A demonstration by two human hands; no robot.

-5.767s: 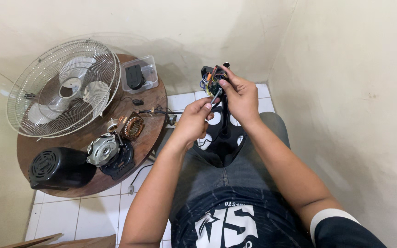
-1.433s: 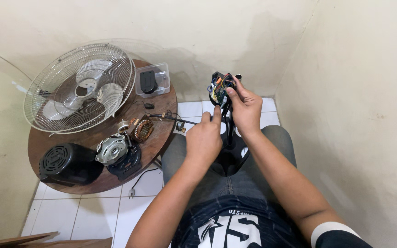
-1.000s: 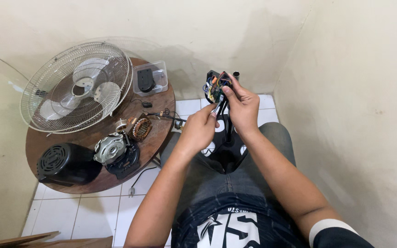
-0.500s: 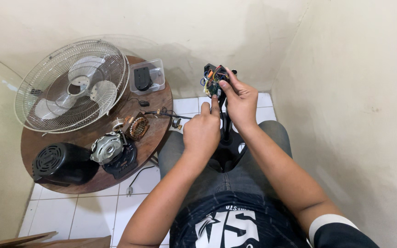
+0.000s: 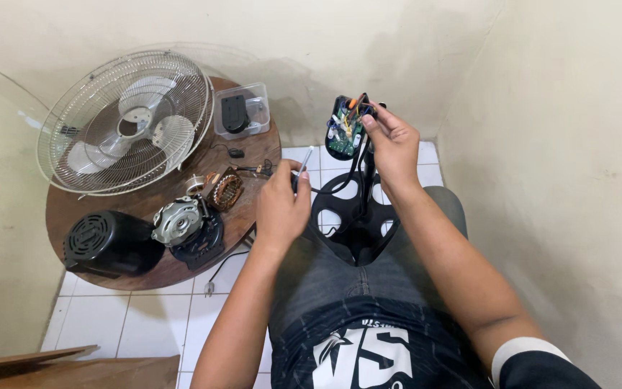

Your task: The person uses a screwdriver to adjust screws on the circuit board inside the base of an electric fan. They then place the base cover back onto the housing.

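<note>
- Sitting on the tiled floor [image 5: 145, 324], the person keeps a black fan base [image 5: 354, 216] across the lap – propped between the knees, apparently so both hands stay free. One base, with round cut-outs in it.
- Left hand [image 5: 281, 205]: fingers curled tight around one slim screwdriver [image 5: 302, 164], silver shaft slanting up toward the right hand. The grip looks like a working hold.
- Right hand [image 5: 391, 144]: thumb and fingertips pinch the edge of one black control housing [image 5: 345, 128], raised above the base with the open side tilted toward the face – presumably to see inside. One green circuit board [image 5: 345, 132] sits in it, with a few coloured wires; exact wire count cannot be told.
- Round wooden table [image 5: 181, 266] to the left, within arm's reach, carries the loose parts:
  - one black motor cover [image 5: 106, 243], nearest;
  - one grey motor body [image 5: 178, 222] on a black mount, just beside the cover;
  - one copper-wound stator [image 5: 227, 190], between motor and table edge;
  - one clear plastic tray [image 5: 242, 109] holding a dark part;
  - one wire fan guard [image 5: 127, 121] with blades inside, farthest back, lying tilted.
- Hands counted: two, both the person's own.
</note>
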